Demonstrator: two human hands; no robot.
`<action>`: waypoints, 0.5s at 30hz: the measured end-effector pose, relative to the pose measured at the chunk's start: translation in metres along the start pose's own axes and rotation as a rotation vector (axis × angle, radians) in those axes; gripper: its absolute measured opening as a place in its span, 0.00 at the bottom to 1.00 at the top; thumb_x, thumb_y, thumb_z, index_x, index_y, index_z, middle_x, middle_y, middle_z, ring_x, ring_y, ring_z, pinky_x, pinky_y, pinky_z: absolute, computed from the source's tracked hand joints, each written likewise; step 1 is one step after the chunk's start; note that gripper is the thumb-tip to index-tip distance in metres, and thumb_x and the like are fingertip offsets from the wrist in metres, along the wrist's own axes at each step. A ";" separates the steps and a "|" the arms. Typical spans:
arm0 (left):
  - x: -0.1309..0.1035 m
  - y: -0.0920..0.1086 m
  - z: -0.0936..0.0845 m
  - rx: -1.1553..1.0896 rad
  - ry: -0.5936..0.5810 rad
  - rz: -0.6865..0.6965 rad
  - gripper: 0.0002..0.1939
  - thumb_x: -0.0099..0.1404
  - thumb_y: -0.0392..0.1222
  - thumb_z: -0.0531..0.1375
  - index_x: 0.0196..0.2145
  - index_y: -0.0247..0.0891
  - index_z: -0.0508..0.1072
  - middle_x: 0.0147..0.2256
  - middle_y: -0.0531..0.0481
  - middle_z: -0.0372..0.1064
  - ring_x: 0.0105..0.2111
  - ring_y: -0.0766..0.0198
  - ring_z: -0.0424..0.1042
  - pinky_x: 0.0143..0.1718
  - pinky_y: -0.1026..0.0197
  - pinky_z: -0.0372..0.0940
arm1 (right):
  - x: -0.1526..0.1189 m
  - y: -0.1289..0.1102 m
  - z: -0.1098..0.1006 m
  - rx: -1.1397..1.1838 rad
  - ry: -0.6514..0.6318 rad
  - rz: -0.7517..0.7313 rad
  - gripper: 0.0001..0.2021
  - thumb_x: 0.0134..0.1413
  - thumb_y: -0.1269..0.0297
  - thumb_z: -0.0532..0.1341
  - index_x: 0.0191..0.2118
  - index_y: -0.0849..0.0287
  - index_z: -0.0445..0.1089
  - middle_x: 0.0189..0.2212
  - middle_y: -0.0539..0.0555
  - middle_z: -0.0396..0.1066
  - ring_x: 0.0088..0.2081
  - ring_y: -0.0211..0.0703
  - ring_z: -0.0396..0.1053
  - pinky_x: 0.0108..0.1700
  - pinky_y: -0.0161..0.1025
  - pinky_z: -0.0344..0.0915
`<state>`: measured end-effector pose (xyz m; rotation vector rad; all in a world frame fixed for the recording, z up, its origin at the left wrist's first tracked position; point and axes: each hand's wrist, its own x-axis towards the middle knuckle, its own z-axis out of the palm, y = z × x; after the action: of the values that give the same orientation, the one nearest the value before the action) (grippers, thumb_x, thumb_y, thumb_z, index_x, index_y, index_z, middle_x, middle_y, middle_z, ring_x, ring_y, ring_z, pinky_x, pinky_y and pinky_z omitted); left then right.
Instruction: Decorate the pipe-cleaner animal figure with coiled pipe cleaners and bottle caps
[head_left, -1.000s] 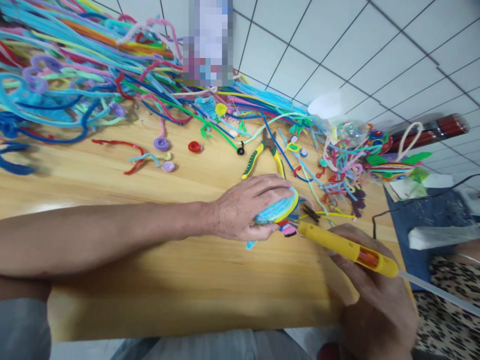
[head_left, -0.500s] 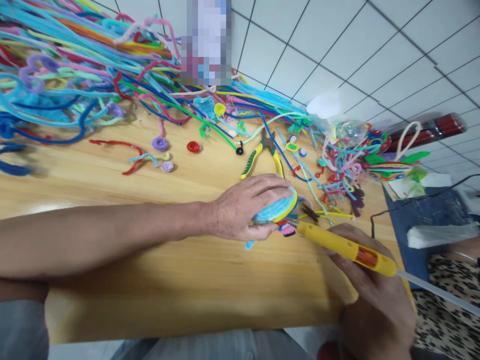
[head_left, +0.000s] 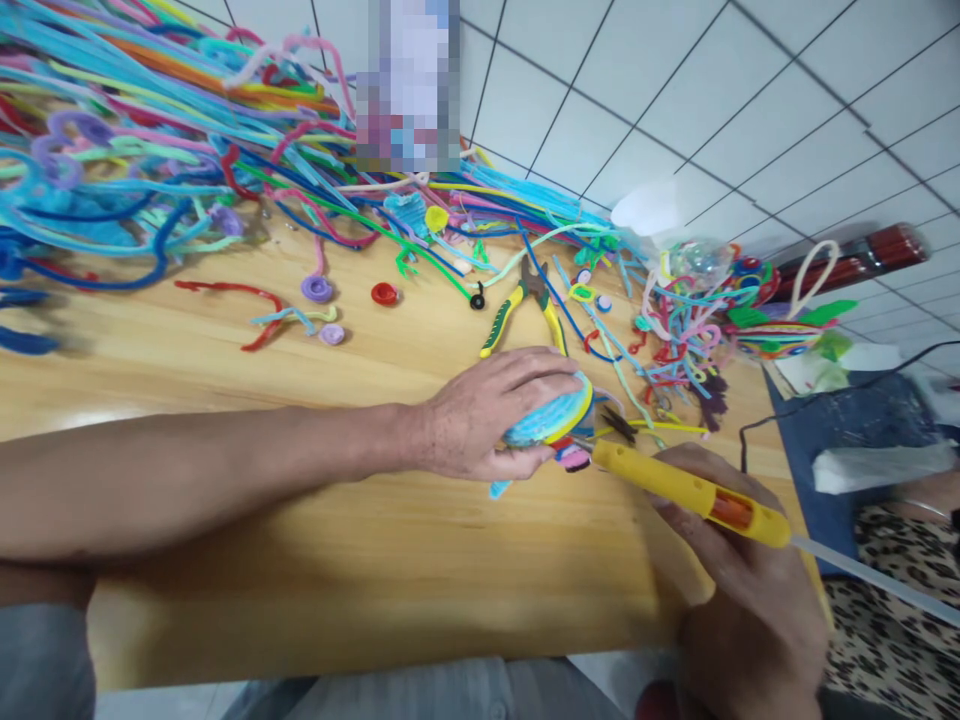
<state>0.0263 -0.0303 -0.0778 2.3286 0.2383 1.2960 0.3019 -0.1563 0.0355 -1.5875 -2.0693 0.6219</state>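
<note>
A fuzzy blue piece [head_left: 538, 422], edged in yellow, is held at the worktop [head_left: 360, 570] by the left hand [head_left: 487, 415], whose fingers are laid across the top while the thumb is pressed along the near side. Beside the thumb, a small pink and red part [head_left: 574, 458] can be seen (how it is joined cannot be told). Toward it the nozzle of a yellow glue gun [head_left: 667, 477] is pointed; whether contact is made cannot be made out. The gun is gripped by the right hand [head_left: 739, 575], whose fingers are mostly hidden behind it, and a translucent glue stick [head_left: 874, 577] is left protruding from its rear. Just beyond the left hand, yellow-and-green pliers [head_left: 534, 284] are laid with handles parted. Farther left, a red coil [head_left: 385, 294] and a purple coil [head_left: 316, 288] are placed apart. Along the tiled wall [head_left: 675, 100], fuzzy stems [head_left: 172, 80] are heaped in many colours. Above them an upright patch [head_left: 409, 85] is pixelated, so any lettering there cannot be read. At the right, a leopard-print garment [head_left: 892, 555] is worn by another person.
</note>
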 end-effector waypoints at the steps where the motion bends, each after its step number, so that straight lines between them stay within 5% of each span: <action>1: 0.000 0.000 0.000 0.001 -0.001 -0.003 0.39 0.67 0.43 0.64 0.71 0.38 0.58 0.64 0.30 0.69 0.66 0.41 0.69 0.67 0.36 0.69 | 0.000 0.001 0.000 0.002 0.009 -0.006 0.07 0.69 0.55 0.64 0.43 0.51 0.75 0.31 0.52 0.78 0.31 0.46 0.76 0.32 0.40 0.72; 8: -0.001 0.000 -0.002 0.016 -0.021 -0.009 0.38 0.67 0.44 0.64 0.71 0.39 0.57 0.64 0.31 0.68 0.67 0.41 0.69 0.67 0.35 0.69 | -0.006 0.006 0.002 0.040 0.125 0.003 0.03 0.68 0.59 0.66 0.43 0.50 0.77 0.38 0.52 0.80 0.40 0.48 0.79 0.44 0.43 0.77; 15: 0.001 0.012 -0.010 0.028 -0.094 -0.104 0.37 0.67 0.37 0.63 0.71 0.41 0.58 0.67 0.32 0.64 0.68 0.42 0.66 0.68 0.36 0.68 | -0.019 0.046 -0.034 0.162 0.521 0.199 0.12 0.57 0.50 0.72 0.35 0.53 0.78 0.33 0.51 0.79 0.34 0.46 0.76 0.38 0.42 0.74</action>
<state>0.0171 -0.0373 -0.0667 2.3604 0.3444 1.1372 0.3620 -0.1613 0.0331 -1.6577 -1.4598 0.3747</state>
